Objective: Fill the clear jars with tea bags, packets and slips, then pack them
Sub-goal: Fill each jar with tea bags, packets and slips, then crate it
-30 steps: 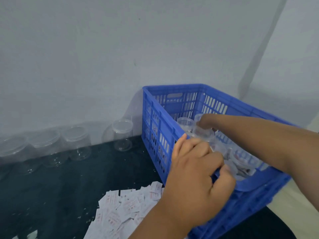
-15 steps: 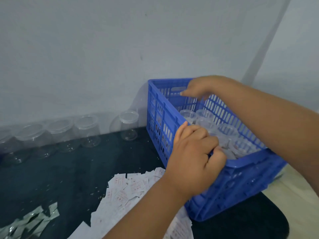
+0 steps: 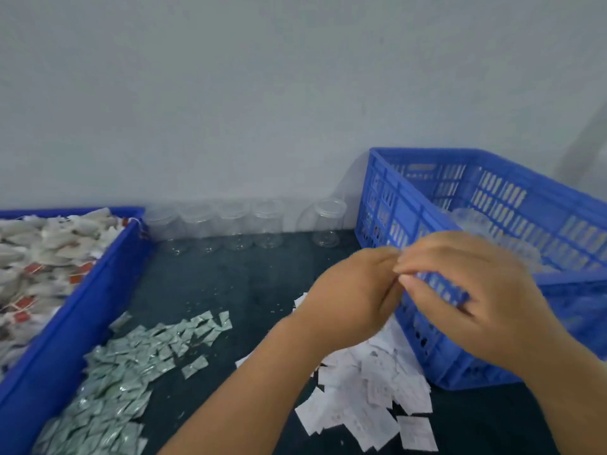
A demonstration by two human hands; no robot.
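The crate (image 3: 512,205) is blue plastic, smooth and a bit shiny; the jars (image 3: 328,224) are clear plastic you can see through; the packets (image 3: 131,362) are silvery and shiny like foil; the slips (image 3: 371,392) are thin white paper, not shiny; the tea bags (image 3: 42,244) look soft and papery; the bench (image 3: 236,290) is dark and dull.

A pale grey wall (image 3: 230,93) rises behind the dark tabletop (image 3: 246,290).

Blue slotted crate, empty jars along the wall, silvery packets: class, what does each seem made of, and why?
Blue crate: likely moulded plastic, matt, slotted ribbed walls. Jars: clear plastic or glass, see-through; cannot tell which. Silvery packets: probably foil film, glinting, crinkled.
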